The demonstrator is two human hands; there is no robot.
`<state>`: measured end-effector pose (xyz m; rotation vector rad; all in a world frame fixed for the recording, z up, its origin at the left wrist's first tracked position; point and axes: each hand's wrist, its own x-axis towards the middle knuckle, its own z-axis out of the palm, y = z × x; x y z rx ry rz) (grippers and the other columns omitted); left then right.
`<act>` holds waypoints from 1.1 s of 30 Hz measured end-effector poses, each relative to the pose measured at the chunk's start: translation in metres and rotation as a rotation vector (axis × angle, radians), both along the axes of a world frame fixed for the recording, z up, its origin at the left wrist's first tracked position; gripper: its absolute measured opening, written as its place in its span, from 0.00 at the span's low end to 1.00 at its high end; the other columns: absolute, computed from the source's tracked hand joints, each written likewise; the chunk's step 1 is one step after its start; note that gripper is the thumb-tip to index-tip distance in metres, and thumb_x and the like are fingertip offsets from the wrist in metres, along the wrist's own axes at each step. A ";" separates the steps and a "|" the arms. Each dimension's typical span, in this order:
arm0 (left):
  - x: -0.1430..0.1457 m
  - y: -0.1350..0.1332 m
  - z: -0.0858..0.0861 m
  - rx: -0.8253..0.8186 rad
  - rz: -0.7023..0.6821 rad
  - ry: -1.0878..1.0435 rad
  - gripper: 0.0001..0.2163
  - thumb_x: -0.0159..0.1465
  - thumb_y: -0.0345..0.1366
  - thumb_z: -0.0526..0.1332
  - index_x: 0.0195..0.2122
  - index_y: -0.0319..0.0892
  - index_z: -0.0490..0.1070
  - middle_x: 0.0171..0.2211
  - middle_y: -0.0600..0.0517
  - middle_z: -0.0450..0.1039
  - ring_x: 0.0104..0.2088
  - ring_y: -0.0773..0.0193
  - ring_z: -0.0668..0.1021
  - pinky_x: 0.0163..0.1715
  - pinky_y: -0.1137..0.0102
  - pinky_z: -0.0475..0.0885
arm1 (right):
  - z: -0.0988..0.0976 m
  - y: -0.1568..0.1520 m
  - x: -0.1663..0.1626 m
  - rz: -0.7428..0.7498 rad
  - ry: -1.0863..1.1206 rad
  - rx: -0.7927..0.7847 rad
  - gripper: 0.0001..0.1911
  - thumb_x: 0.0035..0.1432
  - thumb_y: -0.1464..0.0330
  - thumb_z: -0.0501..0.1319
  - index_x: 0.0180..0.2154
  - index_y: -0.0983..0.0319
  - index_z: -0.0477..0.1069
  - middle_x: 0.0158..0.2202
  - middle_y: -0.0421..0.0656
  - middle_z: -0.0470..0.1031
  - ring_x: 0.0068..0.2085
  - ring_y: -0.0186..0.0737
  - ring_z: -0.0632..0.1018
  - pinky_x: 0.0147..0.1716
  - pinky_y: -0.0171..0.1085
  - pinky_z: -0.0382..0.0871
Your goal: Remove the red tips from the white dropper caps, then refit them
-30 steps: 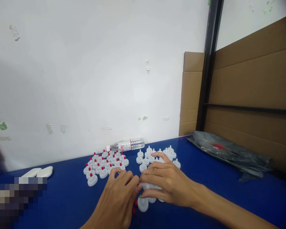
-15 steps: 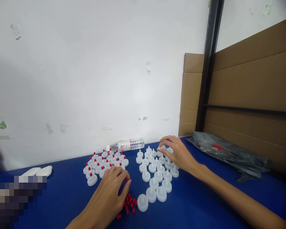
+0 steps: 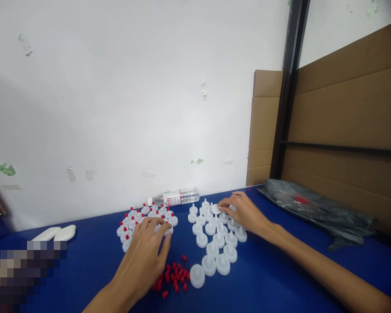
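My left hand (image 3: pixel 146 254) hovers over the near right edge of a group of white nozzle caps with red tips (image 3: pixel 127 238). Its thumb and fingers are apart, close to one white cap. Below it lies a pile of small red tip caps (image 3: pixel 176 276), partly hidden by the hand. At the far edge of a second group, white nozzle caps without red tips (image 3: pixel 212 250), my right hand (image 3: pixel 244 213) pinches a white nozzle cap (image 3: pixel 216 209) with thumb and forefinger. Its palm hides some caps behind.
A clear plastic bottle (image 3: pixel 182 197) lies on its side by the wall. Two white rounded objects (image 3: pixel 65 233) rest at the left on the blue table (image 3: pixel 94 243). Grey plastic wrapping (image 3: pixel 306 208) and cardboard (image 3: pixel 342 104) stand at the right, beside a dark metal post (image 3: pixel 285 91).
My left hand has moved up and left from the red pile to the red-tipped caps. One red tip cap now lies apart above the pile. My right hand has shifted slightly; the view moved a little.
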<state>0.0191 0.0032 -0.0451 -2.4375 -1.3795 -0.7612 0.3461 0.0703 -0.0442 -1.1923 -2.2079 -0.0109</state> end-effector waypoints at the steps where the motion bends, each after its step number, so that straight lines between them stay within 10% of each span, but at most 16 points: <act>1: -0.004 0.004 -0.002 0.048 0.043 0.014 0.15 0.73 0.35 0.51 0.52 0.42 0.76 0.52 0.41 0.74 0.55 0.44 0.72 0.53 0.44 0.70 | -0.001 0.000 0.000 0.003 -0.009 -0.003 0.10 0.70 0.65 0.59 0.41 0.56 0.80 0.39 0.40 0.84 0.39 0.46 0.81 0.59 0.52 0.60; 21: -0.022 0.023 0.003 -0.082 0.340 0.263 0.16 0.72 0.27 0.53 0.55 0.39 0.77 0.51 0.39 0.79 0.52 0.42 0.76 0.47 0.52 0.70 | -0.001 0.000 0.005 0.048 -0.114 -0.033 0.17 0.74 0.62 0.52 0.49 0.58 0.79 0.47 0.44 0.83 0.46 0.49 0.80 0.51 0.45 0.65; 33: -0.023 0.021 0.010 -0.113 0.225 0.191 0.13 0.72 0.31 0.52 0.41 0.43 0.77 0.40 0.45 0.81 0.45 0.46 0.77 0.44 0.55 0.68 | -0.002 -0.005 0.003 0.039 -0.161 -0.103 0.27 0.77 0.56 0.40 0.49 0.58 0.76 0.45 0.47 0.80 0.47 0.48 0.77 0.53 0.47 0.64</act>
